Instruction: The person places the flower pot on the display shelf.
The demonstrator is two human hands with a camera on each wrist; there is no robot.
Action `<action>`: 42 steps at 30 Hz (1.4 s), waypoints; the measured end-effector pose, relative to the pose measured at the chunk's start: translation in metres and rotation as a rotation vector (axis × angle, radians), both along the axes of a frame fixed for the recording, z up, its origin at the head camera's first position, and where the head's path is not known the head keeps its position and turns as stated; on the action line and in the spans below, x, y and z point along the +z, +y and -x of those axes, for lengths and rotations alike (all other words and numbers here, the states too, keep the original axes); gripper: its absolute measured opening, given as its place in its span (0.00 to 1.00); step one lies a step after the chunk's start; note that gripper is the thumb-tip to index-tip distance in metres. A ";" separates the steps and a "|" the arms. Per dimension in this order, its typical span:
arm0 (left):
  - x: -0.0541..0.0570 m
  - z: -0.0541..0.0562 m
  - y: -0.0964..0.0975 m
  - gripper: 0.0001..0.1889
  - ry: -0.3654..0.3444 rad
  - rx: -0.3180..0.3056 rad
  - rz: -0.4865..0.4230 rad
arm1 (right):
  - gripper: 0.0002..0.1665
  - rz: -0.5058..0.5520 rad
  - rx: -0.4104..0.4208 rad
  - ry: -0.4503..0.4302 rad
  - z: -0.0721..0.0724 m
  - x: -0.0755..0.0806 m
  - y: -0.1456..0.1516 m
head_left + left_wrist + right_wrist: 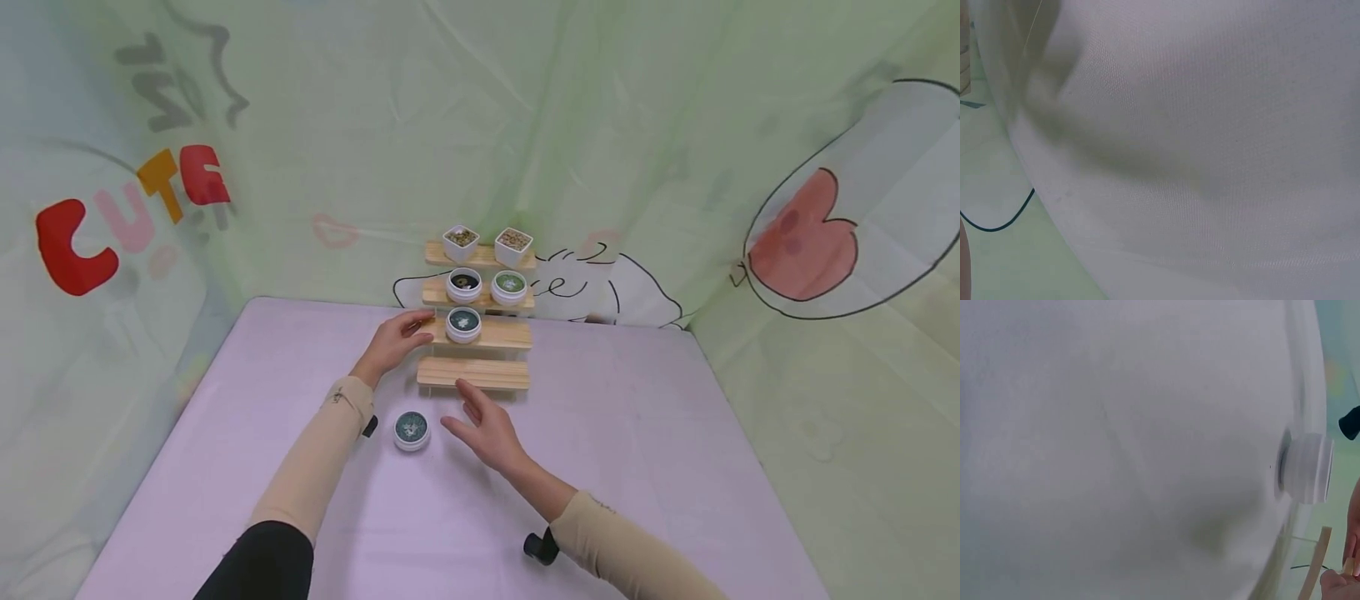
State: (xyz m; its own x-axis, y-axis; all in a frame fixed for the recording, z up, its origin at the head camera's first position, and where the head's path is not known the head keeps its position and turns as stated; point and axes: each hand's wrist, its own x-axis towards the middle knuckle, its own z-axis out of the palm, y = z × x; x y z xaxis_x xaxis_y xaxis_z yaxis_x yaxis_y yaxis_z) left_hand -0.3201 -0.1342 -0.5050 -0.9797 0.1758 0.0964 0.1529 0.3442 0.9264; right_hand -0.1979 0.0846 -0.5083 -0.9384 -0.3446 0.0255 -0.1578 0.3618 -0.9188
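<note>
A wooden stand with four steps holds small white containers. My left hand (392, 342) is at the left end of its third step from the top (498, 333), thumb and fingertips right at the board's edge. On that step sits a round white jar with a dark top (463, 323). My right hand (483, 427) hovers in front of the lowest step (474, 373), fingers extended and holding nothing. Left of it, a round white jar with a dark green top (411, 431) stands on the table; the right wrist view shows this jar (1307, 469) from the side.
The second step bears a dark-filled round jar (463, 285) and a green-topped one (509, 287). Two square white cups (461, 243) with grainy contents stand on the top step. The pale cloth-covered table (637, 467) meets printed fabric walls (375, 125) behind and at both sides.
</note>
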 end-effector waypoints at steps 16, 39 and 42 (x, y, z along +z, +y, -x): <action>-0.001 0.002 0.001 0.25 0.032 0.001 0.005 | 0.41 0.043 0.068 0.011 -0.010 -0.029 -0.017; -0.007 0.004 -0.001 0.25 0.047 -0.001 -0.002 | 0.42 0.036 0.063 -0.018 -0.013 -0.053 -0.037; -0.007 0.005 -0.001 0.25 0.042 0.002 0.004 | 0.42 0.049 0.057 -0.009 -0.013 -0.055 -0.039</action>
State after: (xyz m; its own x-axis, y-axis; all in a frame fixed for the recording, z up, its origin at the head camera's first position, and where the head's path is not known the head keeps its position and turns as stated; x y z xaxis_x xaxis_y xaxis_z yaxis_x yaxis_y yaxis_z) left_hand -0.3247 -0.1348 -0.5117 -0.9751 0.1746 0.1368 0.1912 0.3485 0.9176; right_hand -0.1849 0.0460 -0.5638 -0.9174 -0.3964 0.0352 -0.1687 0.3071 -0.9366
